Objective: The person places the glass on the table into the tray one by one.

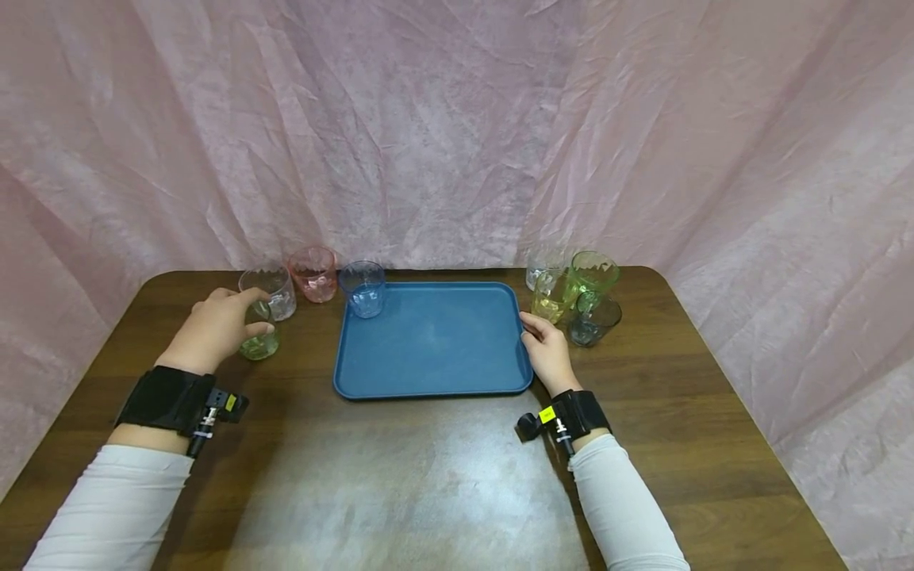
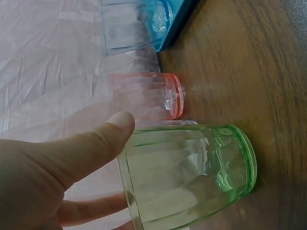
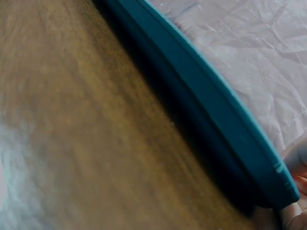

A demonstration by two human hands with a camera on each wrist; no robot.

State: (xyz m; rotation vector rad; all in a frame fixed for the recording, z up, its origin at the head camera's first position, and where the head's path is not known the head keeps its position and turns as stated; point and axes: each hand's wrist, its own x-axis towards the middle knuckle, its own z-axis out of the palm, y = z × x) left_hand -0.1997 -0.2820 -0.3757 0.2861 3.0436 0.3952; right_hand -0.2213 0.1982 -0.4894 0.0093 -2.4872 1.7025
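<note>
My left hand [image 1: 216, 321] grips a pale green glass [image 1: 259, 346] near its rim, on the left side of the table. In the left wrist view the thumb lies on the near side of that green glass [image 2: 192, 172] and the fingers are partly hidden behind it. My right hand [image 1: 548, 353] holds the right rim of a blue tray [image 1: 435, 341]. Fingertips show at the edge of the tray [image 3: 211, 110] in the right wrist view. A blue glass [image 1: 365, 297] stands on the tray's back left corner.
Behind the left hand stand a clear glass [image 1: 281, 297] and a pink glass [image 1: 314, 277]. Right of the tray cluster a clear glass [image 1: 535, 266], a yellow glass [image 1: 548, 301], a green glass [image 1: 594, 274] and a grey glass [image 1: 591, 323]. A pink curtain [image 1: 443, 143] hangs behind the table.
</note>
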